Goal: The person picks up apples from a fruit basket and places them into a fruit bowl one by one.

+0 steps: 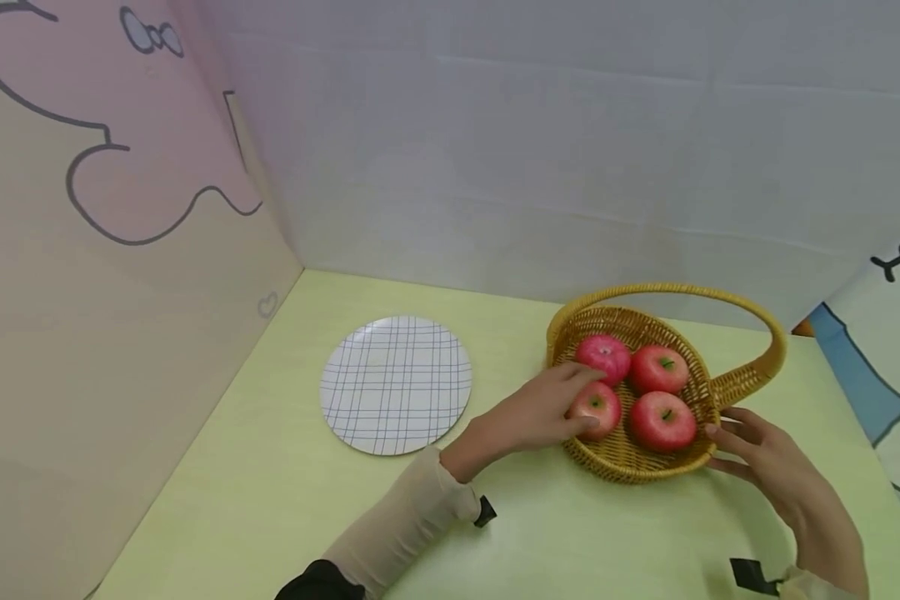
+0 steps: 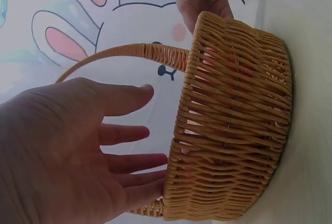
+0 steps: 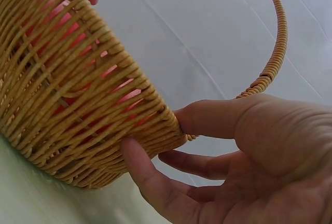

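A brown wicker basket (image 1: 630,477) with a tall arched handle (image 1: 667,288) holds several red apples. My left hand (image 1: 536,408) reaches over its left rim, thumb and fingers spread about the front-left apple (image 1: 600,406). In the left wrist view the left fingers (image 2: 127,163) are nearly straight, just above the rim, with nothing between them. At the right side, below the handle's base, my right hand (image 1: 776,462) holds the basket. Its thumb (image 3: 207,117) lies at the rim and another finger presses the woven outer wall (image 3: 78,89).
A round white plate (image 1: 396,385) with a dark grid pattern lies on the pale yellow-green table (image 1: 270,492), left of the basket. A pale wall (image 1: 570,167) rises behind, and panels with cartoon drawings stand at the left and right sides.
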### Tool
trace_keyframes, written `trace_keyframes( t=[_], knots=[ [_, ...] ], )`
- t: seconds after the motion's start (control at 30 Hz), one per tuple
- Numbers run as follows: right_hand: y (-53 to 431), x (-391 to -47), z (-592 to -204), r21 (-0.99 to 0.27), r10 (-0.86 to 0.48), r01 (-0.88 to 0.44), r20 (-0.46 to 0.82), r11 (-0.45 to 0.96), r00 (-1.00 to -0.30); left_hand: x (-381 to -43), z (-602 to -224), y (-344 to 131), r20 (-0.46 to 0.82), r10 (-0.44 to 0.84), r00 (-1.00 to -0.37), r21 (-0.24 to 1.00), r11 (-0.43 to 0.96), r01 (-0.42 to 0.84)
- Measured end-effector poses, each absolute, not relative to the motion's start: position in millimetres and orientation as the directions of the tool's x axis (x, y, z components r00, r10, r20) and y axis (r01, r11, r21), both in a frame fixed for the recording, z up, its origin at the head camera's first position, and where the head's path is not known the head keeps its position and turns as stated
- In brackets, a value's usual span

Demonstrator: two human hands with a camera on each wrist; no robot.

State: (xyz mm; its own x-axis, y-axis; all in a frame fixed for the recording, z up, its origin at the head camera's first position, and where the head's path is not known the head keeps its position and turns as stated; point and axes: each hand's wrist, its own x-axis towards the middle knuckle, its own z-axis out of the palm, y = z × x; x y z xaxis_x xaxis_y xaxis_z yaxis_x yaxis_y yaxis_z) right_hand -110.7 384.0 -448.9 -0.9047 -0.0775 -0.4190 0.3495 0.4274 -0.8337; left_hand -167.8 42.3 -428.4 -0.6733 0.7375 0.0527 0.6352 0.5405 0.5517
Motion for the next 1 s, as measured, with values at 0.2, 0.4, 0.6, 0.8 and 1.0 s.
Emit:
trace_keyframes(
  t=[0.2, 0.4, 0.6, 0.8, 1.0],
  knots=[
    [384, -111, -447, -0.844, -0.079, 0.331, -0.398, 0.423, -0.914, -169, -426, 60, 0.019, 0.711, -0.703, 0.405, 0.638, 0.655],
    [380, -108, -448, -0.846, -0.082, 0.324, -0.392, 0.422, -0.916, -164, -422, 68, -0.027, 0.631, -0.775, 0.292, 0.747, 0.598],
    [379, -109, -448, -0.850, -0.083, 0.311, -0.379, 0.425, -0.922, -161, -420, 77, -0.060, 0.591, -0.804, 0.187, 0.798, 0.573],
    [377, -108, -448, -0.851, -0.076, 0.319, -0.382, 0.417, -0.921, -157, -425, 87, -0.082, 0.593, -0.801, -0.029, 0.802, 0.597],
    [378, -105, -450, -0.853, -0.065, 0.322, -0.380, 0.411, -0.923, -153, -429, 97, -0.061, 0.540, -0.839, -0.129, 0.830, 0.543]
  ],
)
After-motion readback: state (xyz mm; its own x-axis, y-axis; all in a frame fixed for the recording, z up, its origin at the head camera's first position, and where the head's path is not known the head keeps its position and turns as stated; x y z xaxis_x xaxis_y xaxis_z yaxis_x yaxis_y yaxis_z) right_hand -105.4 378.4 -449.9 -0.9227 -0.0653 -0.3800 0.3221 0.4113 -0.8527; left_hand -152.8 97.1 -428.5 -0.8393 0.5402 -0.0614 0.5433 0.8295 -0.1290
